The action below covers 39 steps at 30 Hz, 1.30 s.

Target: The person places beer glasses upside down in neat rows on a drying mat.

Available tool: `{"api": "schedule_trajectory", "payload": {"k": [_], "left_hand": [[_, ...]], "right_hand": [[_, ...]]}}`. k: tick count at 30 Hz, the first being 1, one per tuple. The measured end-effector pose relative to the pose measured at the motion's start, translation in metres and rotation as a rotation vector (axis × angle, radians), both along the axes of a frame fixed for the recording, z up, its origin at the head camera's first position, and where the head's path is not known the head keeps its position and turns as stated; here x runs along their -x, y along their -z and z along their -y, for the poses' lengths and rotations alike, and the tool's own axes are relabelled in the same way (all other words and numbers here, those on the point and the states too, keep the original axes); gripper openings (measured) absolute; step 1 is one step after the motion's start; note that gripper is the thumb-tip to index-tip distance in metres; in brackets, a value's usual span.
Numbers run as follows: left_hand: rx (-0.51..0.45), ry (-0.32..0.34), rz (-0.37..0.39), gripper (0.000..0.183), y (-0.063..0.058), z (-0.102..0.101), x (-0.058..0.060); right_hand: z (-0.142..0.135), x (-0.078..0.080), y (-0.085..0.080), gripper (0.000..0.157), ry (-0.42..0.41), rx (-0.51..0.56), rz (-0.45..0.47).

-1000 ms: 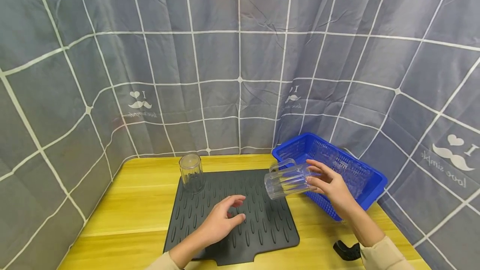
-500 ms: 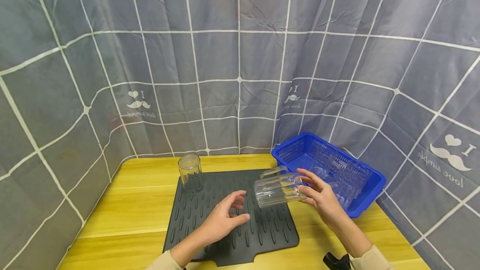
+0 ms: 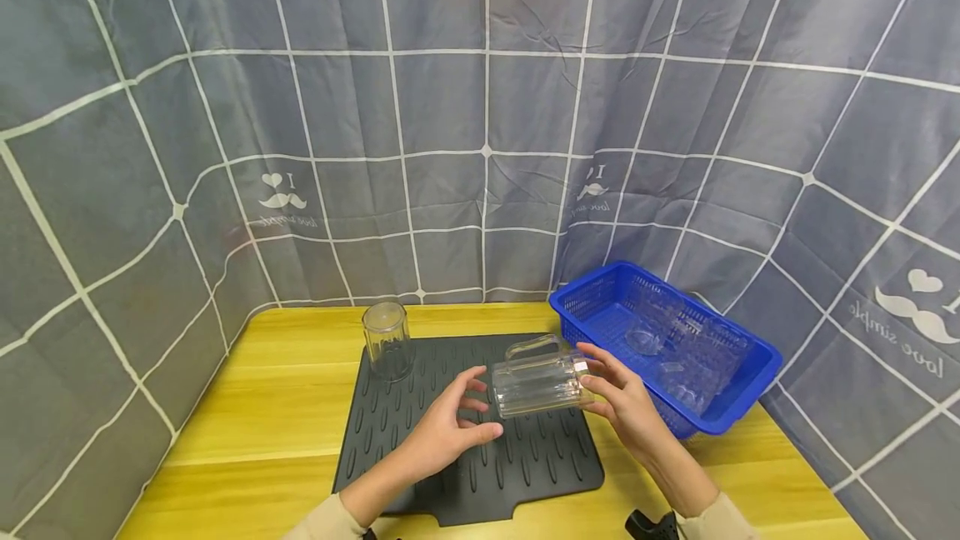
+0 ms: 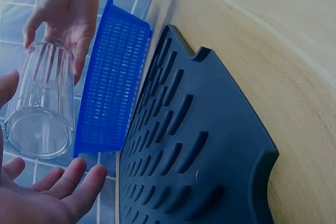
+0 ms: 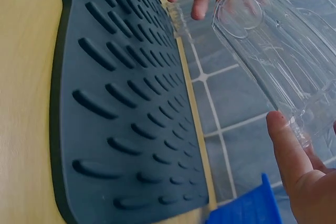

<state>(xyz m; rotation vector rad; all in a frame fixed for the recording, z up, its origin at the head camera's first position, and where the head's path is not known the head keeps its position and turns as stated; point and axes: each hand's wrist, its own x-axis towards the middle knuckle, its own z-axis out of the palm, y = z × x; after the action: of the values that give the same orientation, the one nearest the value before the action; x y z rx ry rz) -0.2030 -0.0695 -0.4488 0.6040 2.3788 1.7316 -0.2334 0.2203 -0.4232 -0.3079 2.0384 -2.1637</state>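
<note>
My right hand grips a clear ribbed glass mug at one end and holds it on its side above the dark drying mat, its handle facing the curtain. My left hand is held at the mug's other end, thumb and fingers spread around that end. In the left wrist view, a round end of the mug faces the left fingers. At the mat's back left corner stands another clear ribbed glass, upright.
A blue plastic basket with several clear glass pieces inside stands at the right. A wood-grain table lies under everything. A grey checked curtain closes off the back and sides. A black object is by the right sleeve.
The right hand has brought the mug leftward from beside the basket to over the mat, turning it more level. The left hand has stayed nearly in place, now at the mug's end.
</note>
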Motion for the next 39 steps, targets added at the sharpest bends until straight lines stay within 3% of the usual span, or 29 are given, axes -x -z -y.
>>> {"api": "schedule_trajectory", "payload": {"k": [13, 20, 30, 34, 39], "left_hand": [[-0.054, -0.041, 0.023, 0.075, 0.004, 0.003, 0.001], [-0.092, -0.064, 0.086, 0.071, -0.021, 0.004, -0.012], [-0.141, -0.088, 0.101, 0.068, 0.007, 0.008, 0.004], [-0.158, -0.091, 0.101, 0.067, 0.005, 0.008, 0.003], [-0.189, -0.094, 0.107, 0.066, -0.009, 0.009, -0.005]], "right_hand": [[0.017, 0.004, 0.01, 0.053, -0.062, 0.087, 0.004], [0.026, 0.001, 0.015, 0.055, -0.053, 0.098, 0.043], [0.032, 0.003, 0.022, 0.053, -0.115, 0.139, 0.041], [0.032, 0.004, 0.025, 0.054, -0.15, 0.137, 0.055], [0.031, 0.005, 0.03, 0.054, -0.215, 0.116, 0.111]]}}
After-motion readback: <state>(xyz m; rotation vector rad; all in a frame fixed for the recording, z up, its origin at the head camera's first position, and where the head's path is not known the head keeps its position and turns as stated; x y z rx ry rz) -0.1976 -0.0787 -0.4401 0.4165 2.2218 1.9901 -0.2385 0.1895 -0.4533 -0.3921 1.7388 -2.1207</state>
